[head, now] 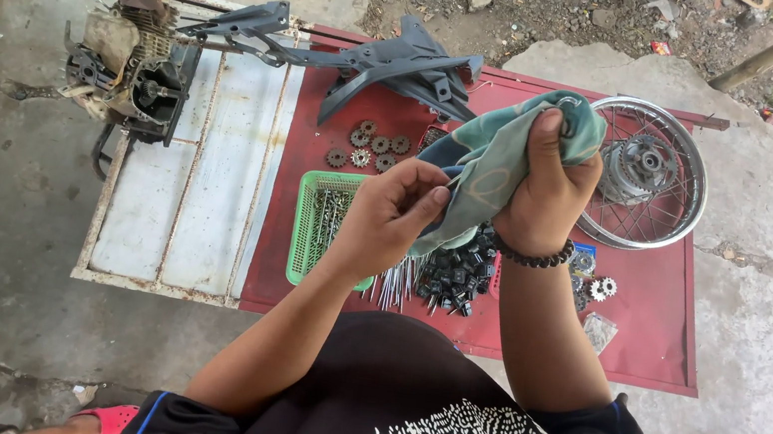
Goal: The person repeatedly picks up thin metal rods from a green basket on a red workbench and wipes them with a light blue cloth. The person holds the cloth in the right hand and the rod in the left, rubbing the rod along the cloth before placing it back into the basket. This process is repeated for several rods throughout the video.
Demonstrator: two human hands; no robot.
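A greenish patterned cloth (495, 162) is held up in the air above the red desk (665, 317), bunched between both hands. The right hand (547, 184) is closed in a fist round the upper part of the cloth, thumb pressed along the fabric; a dark beaded bracelet (532, 258) sits on that wrist. The left hand (391, 218) is just beside the cloth's lower edge, its fingers curled and pinched on a fold; whether something small lies inside the pinch cannot be told.

Directly under the cloth, on the desk, lies a heap of small black parts (454, 277), and touching that heap on its left a bundle of thin metal spokes (397, 284). Further left of the cloth a green plastic basket (310, 226) holds more thin metal pieces. Above the basket, left of the cloth, several small toothed gears (371, 144) are laid out in a loose group. To the right of the cloth a spoked wheel rim (650, 173) lies flat, its hub in the middle, and below it two small sprockets (601, 289) rest near a clear bag (599, 330). Behind the cloth, a dark grey frame part (378, 60) stretches across the desk's far edge. Well to the left of the cloth, a worn engine block (131, 60) stands on a pale metal panel (201, 171).
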